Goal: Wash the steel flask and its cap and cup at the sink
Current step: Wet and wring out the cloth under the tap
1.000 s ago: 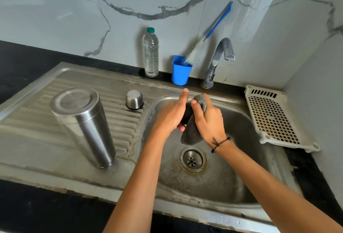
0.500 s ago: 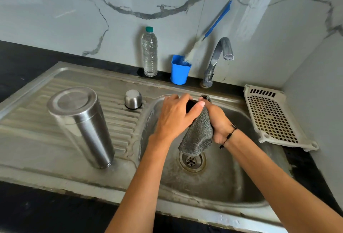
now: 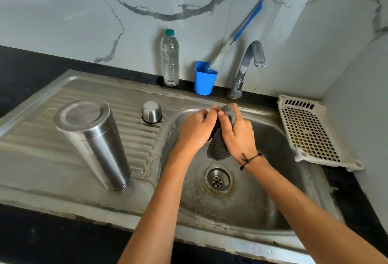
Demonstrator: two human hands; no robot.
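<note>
The tall steel flask [image 3: 94, 144] stands upside down on the ribbed drainboard [image 3: 42, 158] at left. A small steel cup [image 3: 151, 112] sits upside down on the drainboard near the basin's back left corner. Over the basin [image 3: 273, 179], my left hand [image 3: 194, 131] grips a small dark object, mostly hidden, likely the black cap [image 3: 215, 128]. My right hand [image 3: 239, 135] holds a grey scrub cloth [image 3: 217, 148] pressed against that object. The cloth hangs down toward the drain [image 3: 218, 179].
A tap [image 3: 246, 66] stands behind the basin, with no water visible. A blue holder [image 3: 204, 80] with a bottle brush [image 3: 241, 32] and a clear plastic bottle [image 3: 170, 58] stand at the wall. A white perforated tray [image 3: 310, 133] lies on the right counter.
My hands have twisted against each other around the dark object. The cloth swung out over the drain half a second ago and is now back under my right palm.
</note>
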